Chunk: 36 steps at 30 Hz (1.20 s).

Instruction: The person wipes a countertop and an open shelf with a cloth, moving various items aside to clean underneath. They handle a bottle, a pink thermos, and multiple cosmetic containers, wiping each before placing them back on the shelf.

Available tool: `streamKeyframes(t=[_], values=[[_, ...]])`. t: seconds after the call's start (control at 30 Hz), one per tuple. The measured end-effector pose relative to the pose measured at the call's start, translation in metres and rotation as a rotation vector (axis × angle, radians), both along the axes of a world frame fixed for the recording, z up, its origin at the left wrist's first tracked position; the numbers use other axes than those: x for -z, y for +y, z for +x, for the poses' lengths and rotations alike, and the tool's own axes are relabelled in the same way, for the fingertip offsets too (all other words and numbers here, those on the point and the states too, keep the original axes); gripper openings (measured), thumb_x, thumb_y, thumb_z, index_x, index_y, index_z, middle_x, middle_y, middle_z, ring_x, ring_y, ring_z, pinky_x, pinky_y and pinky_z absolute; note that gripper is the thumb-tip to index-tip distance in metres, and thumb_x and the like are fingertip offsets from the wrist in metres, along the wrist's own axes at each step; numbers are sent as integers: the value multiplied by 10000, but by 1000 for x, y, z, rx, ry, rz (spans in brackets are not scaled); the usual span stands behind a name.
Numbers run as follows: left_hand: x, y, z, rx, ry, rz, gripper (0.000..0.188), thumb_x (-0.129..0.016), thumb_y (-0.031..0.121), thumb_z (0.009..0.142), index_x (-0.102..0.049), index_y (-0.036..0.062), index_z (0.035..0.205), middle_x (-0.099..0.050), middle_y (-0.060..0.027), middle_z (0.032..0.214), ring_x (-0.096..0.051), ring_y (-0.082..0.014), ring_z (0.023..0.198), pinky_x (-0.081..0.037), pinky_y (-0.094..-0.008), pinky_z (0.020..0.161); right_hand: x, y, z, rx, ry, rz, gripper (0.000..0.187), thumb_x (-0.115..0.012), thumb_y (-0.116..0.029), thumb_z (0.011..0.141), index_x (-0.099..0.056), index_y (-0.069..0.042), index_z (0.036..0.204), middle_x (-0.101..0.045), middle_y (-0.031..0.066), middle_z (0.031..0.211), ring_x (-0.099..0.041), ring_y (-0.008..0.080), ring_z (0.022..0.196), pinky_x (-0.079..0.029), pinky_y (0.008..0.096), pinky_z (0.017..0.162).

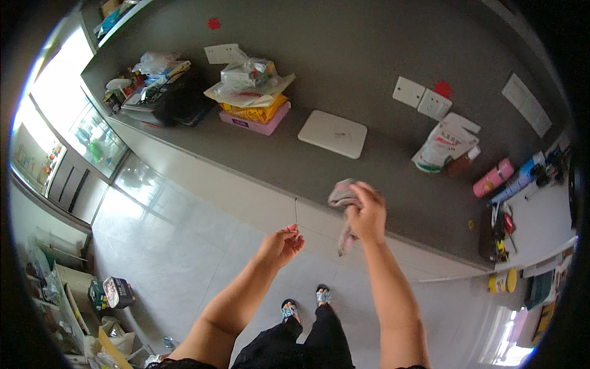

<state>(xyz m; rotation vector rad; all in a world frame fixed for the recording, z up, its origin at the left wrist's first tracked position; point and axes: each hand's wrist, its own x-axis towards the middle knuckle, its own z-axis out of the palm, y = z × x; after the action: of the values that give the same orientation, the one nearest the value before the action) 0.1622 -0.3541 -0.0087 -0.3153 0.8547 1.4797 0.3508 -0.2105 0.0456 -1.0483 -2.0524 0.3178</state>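
The right hand is gripping a crumpled cloth over the counter's front edge, the left hand hovering empty, fingers curling, lower down.

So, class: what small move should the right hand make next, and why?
Probably press the cloth flat on the grey counter: the right hand grips it, bunched, near the counter's front edge, with one end dangling.

We see a grey wall behind a long grey tabletop, glossy tiled floor, and bright light through glass panes at left.
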Motion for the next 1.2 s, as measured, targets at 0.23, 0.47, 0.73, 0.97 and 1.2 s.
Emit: streamKeyframes(t=[0.23,0.47,0.73,0.97,1.2], values=[[25,46,-7,-140,4,81,143,-469,-10,963,-515,3,1098,-561,-95,923,-585,-240,883,-561,-360,823,36,2,-48,36,-330,101,430,-615,-95,732,-636,-158,1157,-608,41,1173,-570,298,1007,-477,513,814],[45,53,-54,-237,-42,101,224,-430,-30,928,-494,4,1140,-535,-98,870,-564,-245,772,-553,-383,721,-10,5,-92,-311,34,23,401,-554,-53,713,-675,-116,1090,-643,88,1201,-600,351,1053,-461,446,924],[34,47,-84,-169,-117,0,230,-381,-36,916,-538,-12,1083,-470,-70,753,-463,-195,627,-488,-348,603,16,-36,-110,-150,-325,83,417,-666,-137,710,-649,-151,1127,-625,57,1093,-597,359,934,-494,465,826],[-83,27,-108,233,173,138,243,-515,293,948,-580,66,1006,-519,-37,729,-427,-162,603,-317,-276,515,-81,-74,-114,-161,267,-216,483,-628,-122,673,-665,-50,1149,-656,168,1145,-626,327,1057,-494,392,931],[-224,17,-50,626,569,614,491,-565,511,950,-603,54,1128,-383,53,686,-345,-70,584,-284,-232,519,-216,-111,-52,28,385,85,447,-632,-100,716,-631,-42,1159,-638,159,1133,-623,330,1021,-501,394,889]])
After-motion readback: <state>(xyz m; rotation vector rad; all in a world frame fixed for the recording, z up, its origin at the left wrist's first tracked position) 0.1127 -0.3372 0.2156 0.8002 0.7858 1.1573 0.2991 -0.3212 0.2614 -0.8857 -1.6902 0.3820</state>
